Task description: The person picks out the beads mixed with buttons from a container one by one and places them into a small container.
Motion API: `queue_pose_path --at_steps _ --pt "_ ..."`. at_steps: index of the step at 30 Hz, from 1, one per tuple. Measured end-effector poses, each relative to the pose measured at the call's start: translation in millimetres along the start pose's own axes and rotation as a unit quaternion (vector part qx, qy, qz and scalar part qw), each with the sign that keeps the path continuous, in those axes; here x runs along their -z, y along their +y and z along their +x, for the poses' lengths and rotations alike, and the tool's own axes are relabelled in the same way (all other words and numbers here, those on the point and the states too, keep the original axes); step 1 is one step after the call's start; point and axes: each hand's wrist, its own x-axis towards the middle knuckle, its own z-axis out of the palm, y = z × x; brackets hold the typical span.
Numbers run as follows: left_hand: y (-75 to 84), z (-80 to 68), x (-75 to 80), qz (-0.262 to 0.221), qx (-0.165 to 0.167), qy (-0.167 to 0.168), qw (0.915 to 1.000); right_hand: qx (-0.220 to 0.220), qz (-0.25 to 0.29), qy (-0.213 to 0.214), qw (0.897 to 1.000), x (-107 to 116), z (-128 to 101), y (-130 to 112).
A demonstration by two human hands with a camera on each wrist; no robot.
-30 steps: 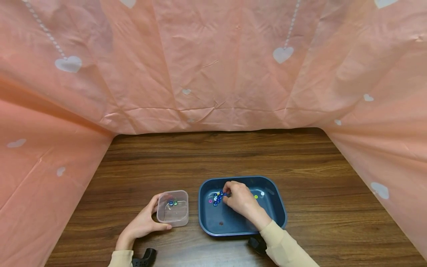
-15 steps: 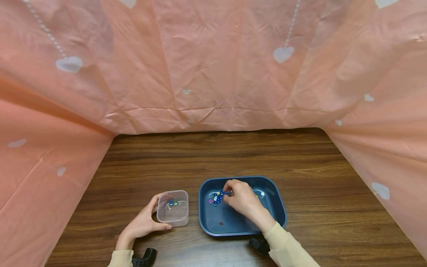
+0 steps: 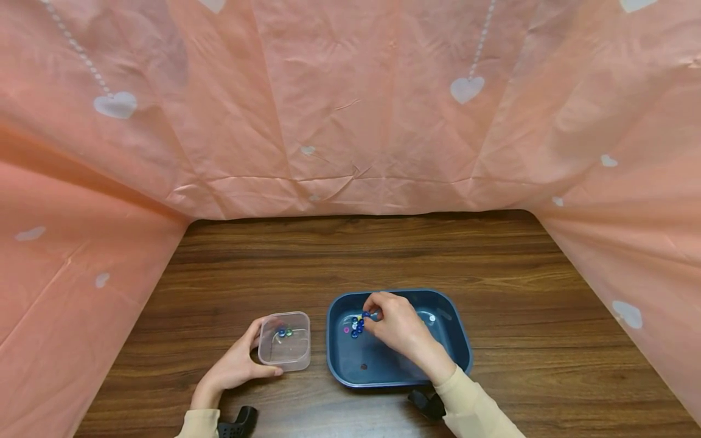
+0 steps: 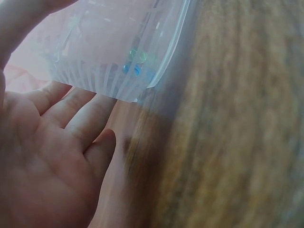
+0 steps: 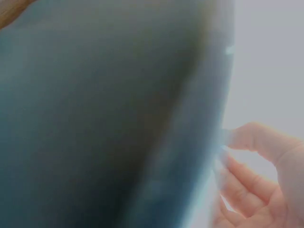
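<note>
My left hand (image 3: pixel 237 363) holds a small clear plastic box (image 3: pixel 296 359), thumb along its near side and fingers round its left and far sides. Inside that box lie a blue marble (image 3: pixel 282 333) and a green marble (image 3: pixel 289 333), blurred through the ribbed wall in the left wrist view. Over the dark blue tray (image 3: pixel 378 374), my right hand (image 3: pixel 400 325) pinches a blue marble (image 3: pixel 366 314) between thumb and fingertips. Just below and left of those fingertips sits a cluster of blue marbles (image 3: pixel 355 333). The tray's wall hides the fingertips in the right wrist view.
A pink ring (image 3: pixel 346 330) lies left of the cluster, with a white piece (image 3: pixel 432 319) farther right and a dark spot (image 3: pixel 364 367) near the front of the tray. Wooden tabletop (image 3: pixel 350 255) surrounds both containers. A pink heart-print curtain (image 3: pixel 350 121) encloses the back and sides.
My right fingertips have shifted slightly left and away from me, and a blue marble now shows between them. My left hand and the clear box have stayed put.
</note>
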Motion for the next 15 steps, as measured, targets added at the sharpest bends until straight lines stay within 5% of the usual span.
queue_pose_path --at_steps 15 --pt "-2.5 0.8 0.5 -0.003 0.0 0.0 1.0 0.031 0.04 0.003 0.999 3 -1 -17"
